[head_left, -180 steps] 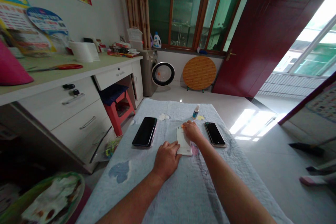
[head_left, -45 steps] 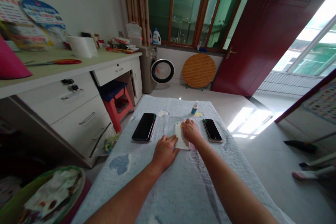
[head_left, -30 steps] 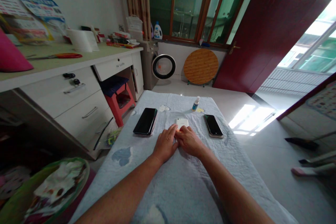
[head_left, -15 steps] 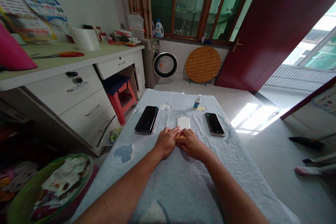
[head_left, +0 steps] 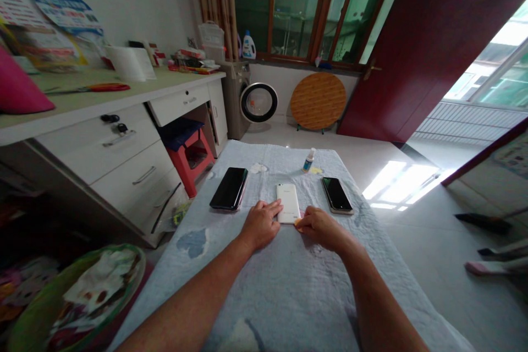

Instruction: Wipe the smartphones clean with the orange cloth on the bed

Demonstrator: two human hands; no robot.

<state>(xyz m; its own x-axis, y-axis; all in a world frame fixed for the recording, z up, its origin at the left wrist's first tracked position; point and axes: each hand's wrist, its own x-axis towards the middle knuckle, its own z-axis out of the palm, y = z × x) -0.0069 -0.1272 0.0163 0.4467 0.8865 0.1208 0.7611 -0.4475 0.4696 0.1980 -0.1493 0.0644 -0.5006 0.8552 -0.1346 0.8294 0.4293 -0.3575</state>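
Two hands [head_left: 260, 224] [head_left: 324, 229] flank the white phone's [head_left: 289, 202] lower edges.

Orange piece [head_left: 297, 223]: partly hidden by the right hand [head_left: 319, 226], at the white phone's [head_left: 287, 204] near right corner
White phone's lettering [head_left: 287, 192]: too small to read
Forearms [head_left: 206, 291]: cut off by the bottom edge

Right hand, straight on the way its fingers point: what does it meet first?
The white phone, most likely at its near right corner. The orange piece in the right hand already looks up against it, though exact contact is unclear.
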